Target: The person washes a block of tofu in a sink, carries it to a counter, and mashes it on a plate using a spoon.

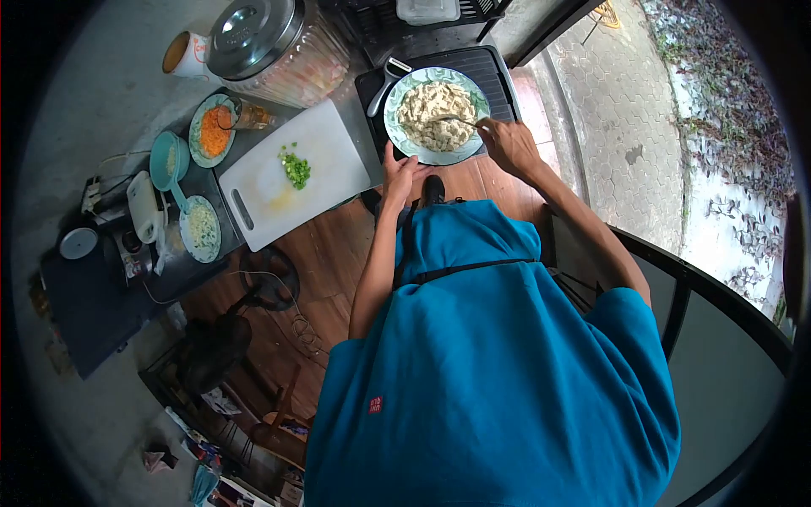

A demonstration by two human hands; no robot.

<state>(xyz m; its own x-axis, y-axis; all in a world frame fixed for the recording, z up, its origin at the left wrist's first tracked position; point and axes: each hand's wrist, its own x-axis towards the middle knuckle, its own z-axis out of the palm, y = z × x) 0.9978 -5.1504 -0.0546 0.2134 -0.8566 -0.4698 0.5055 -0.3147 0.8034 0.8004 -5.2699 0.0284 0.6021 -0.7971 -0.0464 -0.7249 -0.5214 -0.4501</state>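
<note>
A green-patterned plate (394, 128) heaped with a pale, crumbly food mixture (422, 103) sits on a black ridged tray (500, 95). My left hand (400, 179) is at the plate's near left edge, thumb and fingers against the rim. My right hand (512, 145) is closed on the handle of a metal spoon (460, 120). The spoon's head is partly sunk in the mixture, so its shape is hard to make out. A vegetable peeler (387, 84) lies on the tray, left of the plate.
Left of the tray, a white cutting board (329, 144) bears chopped green onion (296, 171). Beyond it are a plate of grated carrot (215, 131), a glass (249, 117), a teal cup (160, 160), a plate of minced white bits (201, 228) and a large lidded jar (291, 72).
</note>
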